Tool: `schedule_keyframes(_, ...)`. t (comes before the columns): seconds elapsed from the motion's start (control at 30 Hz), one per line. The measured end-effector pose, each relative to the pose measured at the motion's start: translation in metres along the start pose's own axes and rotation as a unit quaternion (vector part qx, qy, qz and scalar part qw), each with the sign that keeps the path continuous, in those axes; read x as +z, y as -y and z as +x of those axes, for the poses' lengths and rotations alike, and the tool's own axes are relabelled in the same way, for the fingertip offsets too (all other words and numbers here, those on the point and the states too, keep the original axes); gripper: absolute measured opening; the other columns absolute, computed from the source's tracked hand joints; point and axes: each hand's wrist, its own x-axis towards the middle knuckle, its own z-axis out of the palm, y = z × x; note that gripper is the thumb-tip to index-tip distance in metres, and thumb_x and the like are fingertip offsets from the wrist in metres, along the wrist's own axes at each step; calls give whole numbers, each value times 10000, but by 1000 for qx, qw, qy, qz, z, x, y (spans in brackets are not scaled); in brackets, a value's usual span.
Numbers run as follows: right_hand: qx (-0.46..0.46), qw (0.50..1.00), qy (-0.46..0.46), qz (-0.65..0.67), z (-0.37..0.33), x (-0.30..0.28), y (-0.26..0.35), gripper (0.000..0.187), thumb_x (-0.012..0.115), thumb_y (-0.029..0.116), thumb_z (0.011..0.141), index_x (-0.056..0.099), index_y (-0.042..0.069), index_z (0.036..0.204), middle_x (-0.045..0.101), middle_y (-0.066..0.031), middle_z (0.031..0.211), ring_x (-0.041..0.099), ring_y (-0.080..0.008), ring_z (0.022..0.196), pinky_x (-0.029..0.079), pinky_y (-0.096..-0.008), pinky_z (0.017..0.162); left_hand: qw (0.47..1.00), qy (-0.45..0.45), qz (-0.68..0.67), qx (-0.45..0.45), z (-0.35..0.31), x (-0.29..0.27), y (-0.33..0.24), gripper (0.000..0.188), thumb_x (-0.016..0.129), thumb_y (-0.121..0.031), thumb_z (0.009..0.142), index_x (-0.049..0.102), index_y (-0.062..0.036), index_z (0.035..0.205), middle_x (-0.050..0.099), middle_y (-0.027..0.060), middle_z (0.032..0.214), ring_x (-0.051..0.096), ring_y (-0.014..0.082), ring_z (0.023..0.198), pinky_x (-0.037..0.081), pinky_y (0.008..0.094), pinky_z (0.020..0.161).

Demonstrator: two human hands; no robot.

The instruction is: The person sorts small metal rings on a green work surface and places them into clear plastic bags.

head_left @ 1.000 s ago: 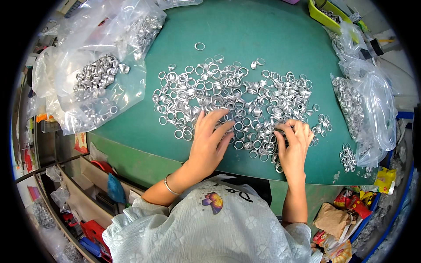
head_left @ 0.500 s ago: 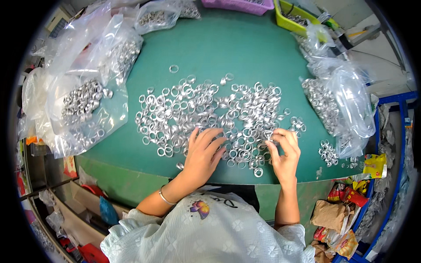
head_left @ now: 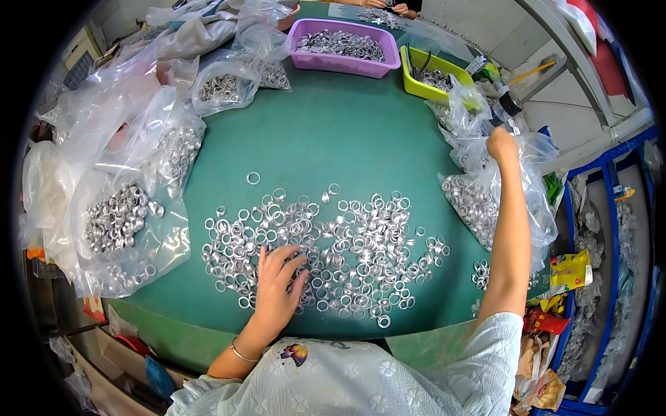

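Many silver metal rings (head_left: 374, 236) lie in a broad loose pile on the green table. My left hand (head_left: 277, 288) rests at the pile's near left side, fingers apart and touching the rings, holding none that I can see. Stretched far to the right, my right hand (head_left: 501, 144) is closed above the clear plastic bags. Its fingertips are mostly hidden, so what it holds, if anything, cannot be made out. Below it, a clear bag of rings (head_left: 473, 204) lies along the table's right side. One lone ring (head_left: 253, 178) sits beyond the pile.
Ring-filled plastic bags (head_left: 118, 218) cover the left side. A purple basket (head_left: 343, 67) and a yellow-green basket (head_left: 444, 93) hold metal pieces at the far edge. Another person's hands (head_left: 399, 9) show beyond. A blue rack (head_left: 614, 277) stands right; a small ring cluster (head_left: 480, 275) lies near my right forearm.
My right hand has left the pile's right side and reached far right over the bags. My left hand stays on the rings. The view has shifted, bringing the baskets fully into sight.
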Motion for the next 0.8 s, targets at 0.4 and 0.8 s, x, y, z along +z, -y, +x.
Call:
schedule_keyframes(0.4,-121,986,58,102,73,80,-68,282,507,170,763,613,-90,791,639,-219,781,617,-323,697,480,-366,642,999,20,-44,-8,12,-5,15,262,636,-32,747,590,-43,1005,539,95,1106,503,278,1061,235,523,1015)
schedule_keyframes(0.8,-265,928,-211,156,-136,30,40,366,628,148,771,518,-38,1067,556,-198,1066,515,-354,992,403,-425,829,992,109,50,25,0,-6,26,398,620,-50,756,527,-49,1143,445,133,1271,381,331,1214,182,547,1038)
